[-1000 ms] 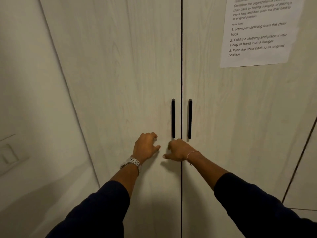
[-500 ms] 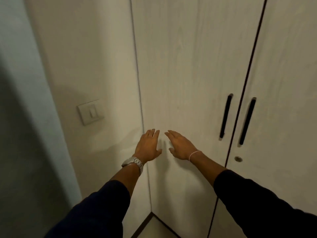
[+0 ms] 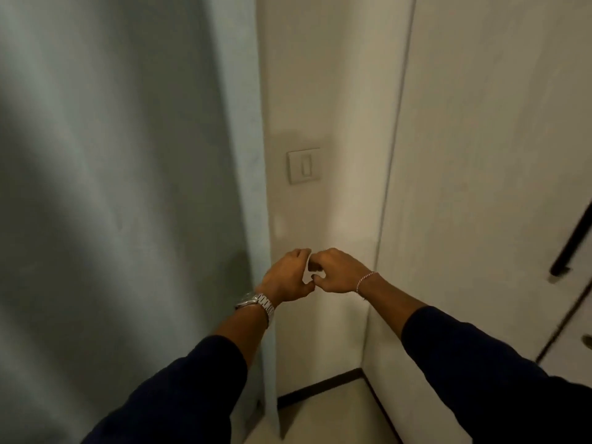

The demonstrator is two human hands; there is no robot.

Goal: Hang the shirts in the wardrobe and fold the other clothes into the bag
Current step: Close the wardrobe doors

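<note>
Both hands curled, knuckles together, nothing held; wardrobe shut, no clothes in view.

From my end: left hand (image 3: 288,278) and right hand (image 3: 336,272) sit touching each other in front of the wall corner, fingers curled in w/ no garment, hanger or bag in either. The wardrobe (image 3: 480,187) is off to the right, doors closed as far as I can see, one black handle (image 3: 573,241) at the frame edge (blurry, so don't ask me for detail). Light switch (image 3: 303,165) on the wall above the hands, grey-blue panel (image 3: 112,187) at left. No shirts, bag or other clothes visible, so where they lie I can't say. My read: can't tell how much is hung or folded.
</note>
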